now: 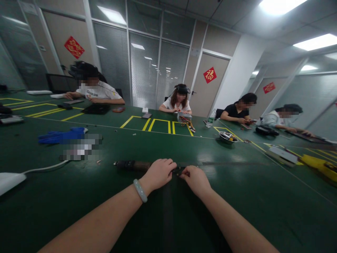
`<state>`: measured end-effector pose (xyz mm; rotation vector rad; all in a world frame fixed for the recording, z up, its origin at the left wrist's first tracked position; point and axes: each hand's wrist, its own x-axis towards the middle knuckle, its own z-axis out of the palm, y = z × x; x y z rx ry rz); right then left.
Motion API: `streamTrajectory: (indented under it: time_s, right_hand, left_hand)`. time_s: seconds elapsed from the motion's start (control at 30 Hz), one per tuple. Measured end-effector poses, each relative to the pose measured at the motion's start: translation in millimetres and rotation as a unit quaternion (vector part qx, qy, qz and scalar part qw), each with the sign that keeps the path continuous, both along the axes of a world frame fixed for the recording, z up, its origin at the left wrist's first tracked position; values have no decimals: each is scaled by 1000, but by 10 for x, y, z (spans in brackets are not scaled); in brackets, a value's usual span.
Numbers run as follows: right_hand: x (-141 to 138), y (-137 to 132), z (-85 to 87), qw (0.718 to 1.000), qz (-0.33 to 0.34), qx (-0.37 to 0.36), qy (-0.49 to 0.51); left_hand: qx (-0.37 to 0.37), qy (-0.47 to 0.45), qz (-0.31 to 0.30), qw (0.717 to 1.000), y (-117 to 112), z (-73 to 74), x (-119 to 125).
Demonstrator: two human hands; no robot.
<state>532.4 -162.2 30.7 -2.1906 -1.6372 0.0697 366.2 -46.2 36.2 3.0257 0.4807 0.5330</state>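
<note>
My left hand (158,173) rests on the green table (237,196) with its fingers curled over a small dark part (177,171). A pale bracelet sits on that wrist. My right hand (194,178) lies just right of it, fingers pinched on the same dark part. The two hands almost touch. A dark cylindrical tool (130,165) lies on the table directly left of my left hand. What the small part is I cannot make out.
Blue gloves (63,136) lie at the left, a white device with a cable (9,179) at the near left. A metal bowl (228,137) and a water bottle (211,118) stand further back. Several people sit at the table's far side.
</note>
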Motion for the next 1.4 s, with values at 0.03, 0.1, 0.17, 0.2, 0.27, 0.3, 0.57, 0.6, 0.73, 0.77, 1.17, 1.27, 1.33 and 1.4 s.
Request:
streamTrajectory:
  time_s: [0.03, 0.1, 0.17, 0.2, 0.27, 0.3, 0.57, 0.6, 0.73, 0.77, 1.17, 1.27, 1.33, 1.4]
  right_hand:
    - [-8, 1, -2, 1000, 0, -1, -2]
    - [-20, 1, -7, 1000, 0, 4, -3]
    - [-28, 1, -13, 1000, -2, 14, -1]
    - [-31, 2, -17, 1000, -2, 20, 0]
    - [-38, 6, -27, 1000, -5, 29, 3]
    - [-41, 9, -34, 999, -6, 34, 5]
    - [-48, 43, -76, 999, -25, 36, 17]
    - [-49, 46, -72, 999, -26, 38, 17]
    - [-59, 57, -52, 999, -28, 43, 3]
    - [-62, 59, -48, 999, -26, 44, 1]
    - [-39, 66, -85, 996, -9, 71, 46]
    - [-35, 71, -96, 995, -13, 77, 57]
    - [-35, 75, -101, 994, -18, 81, 67]
    - [-38, 78, -106, 993, -21, 85, 75]
  left_hand:
    - [-3, 1, -1, 1000, -3, -3, 5]
    - [-9, 1, 1, 1000, -3, -9, 13]
    - [-14, -1, 1, 1000, 0, -13, 17]
    - [-17, -2, 1, 1000, 1, -15, 18]
    - [-21, -2, 1, 1000, 3, -17, 19]
    - [-23, -2, 1, 1000, 3, -17, 19]
    - [-29, -15, -1, 999, 14, -18, 28]
    - [-27, -18, -2, 999, 16, -21, 28]
    - [-21, -15, -2, 1000, 20, -33, 32]
    - [-21, -13, -3, 1000, 20, -35, 33]
    - [-40, -26, -8, 999, 28, -24, 13]
    - [-42, -30, -12, 999, 36, -34, 13]
    - [-46, -31, -15, 998, 40, -40, 13]
    - [-49, -34, -18, 998, 41, -42, 12]
